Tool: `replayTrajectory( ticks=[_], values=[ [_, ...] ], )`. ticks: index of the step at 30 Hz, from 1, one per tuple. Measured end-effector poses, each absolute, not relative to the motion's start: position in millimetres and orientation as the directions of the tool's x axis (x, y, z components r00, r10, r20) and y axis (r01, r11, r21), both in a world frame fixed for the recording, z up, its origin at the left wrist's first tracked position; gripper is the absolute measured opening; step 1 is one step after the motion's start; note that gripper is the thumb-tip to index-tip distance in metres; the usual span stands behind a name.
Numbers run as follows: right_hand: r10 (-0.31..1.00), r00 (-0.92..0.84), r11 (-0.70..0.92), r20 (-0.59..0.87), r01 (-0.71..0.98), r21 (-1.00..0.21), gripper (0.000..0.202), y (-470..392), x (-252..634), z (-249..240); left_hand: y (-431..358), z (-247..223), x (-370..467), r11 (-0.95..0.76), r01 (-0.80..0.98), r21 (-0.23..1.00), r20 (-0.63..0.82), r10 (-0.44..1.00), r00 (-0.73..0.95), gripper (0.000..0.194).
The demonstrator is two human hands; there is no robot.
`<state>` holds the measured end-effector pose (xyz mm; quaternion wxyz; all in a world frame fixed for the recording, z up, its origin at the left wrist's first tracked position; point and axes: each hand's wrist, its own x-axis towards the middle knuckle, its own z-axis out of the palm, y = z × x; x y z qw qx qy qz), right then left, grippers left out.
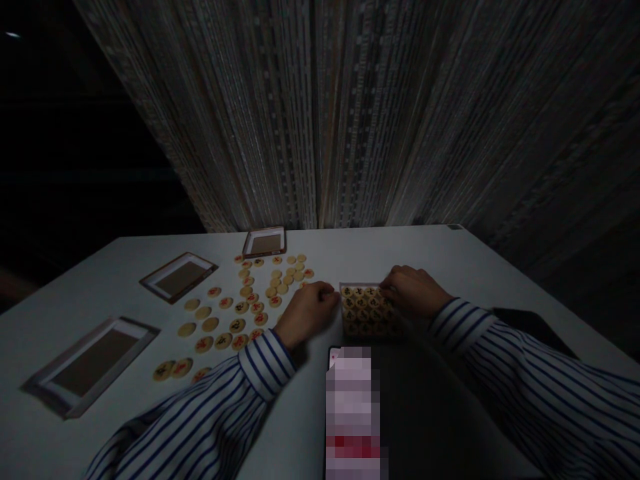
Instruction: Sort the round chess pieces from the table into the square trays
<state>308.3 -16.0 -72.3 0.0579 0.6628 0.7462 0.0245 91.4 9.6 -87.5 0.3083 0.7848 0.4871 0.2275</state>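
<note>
Rows of Chinese chess pieces with black characters fill a small tray-like box (373, 335) in front of me. At the box's far right corner, my right hand (419, 291) is closed, its fingertips covering that corner and the pieces there. What it pinches, if anything, is hidden. My left hand (309, 312) is curled closed just off the box's left edge, and its grip cannot be made out. Left of that hand, loose Chinese chess pieces (237, 326) lie scattered on the table, some showing red characters, some black, some blank side up.
The white table (400, 247) holds three shallow open boxes: one near left (93, 363), one mid-left (179, 275), one at the back (265, 242). A phone (350, 413) with a blurred screen lies in front. Under my right forearm is a dark flat object (535, 328). A striped curtain hangs behind.
</note>
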Motion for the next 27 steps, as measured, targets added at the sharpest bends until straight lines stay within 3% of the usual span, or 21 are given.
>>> replayTrajectory(
  ticks=[7,16,20,27],
  values=[
    [0.990,-0.130,0.135,-0.058,0.986,0.095,0.029,-16.1,308.8,-69.6,6.5,-84.9,91.4,-0.323,0.645,0.693,0.031,0.907,0.421,0.029],
    [0.987,-0.095,0.089,-0.131,0.995,-0.049,0.037,-40.0,315.7,-72.6,-20.1,-82.7,87.7,-0.442,0.679,0.586,-0.021,0.829,0.558,0.032],
    [0.980,-0.071,0.055,-0.186,0.994,-0.091,0.035,-48.6,311.2,-78.6,-26.8,-87.1,88.6,-0.442,0.656,0.612,-0.040,0.811,0.583,0.031],
    [0.985,-0.067,0.040,-0.158,0.985,-0.169,0.034,-50.6,308.2,-83.6,-34.3,-88.9,93.4,-0.357,0.671,0.650,-0.052,0.860,0.508,0.037]
  ],
)
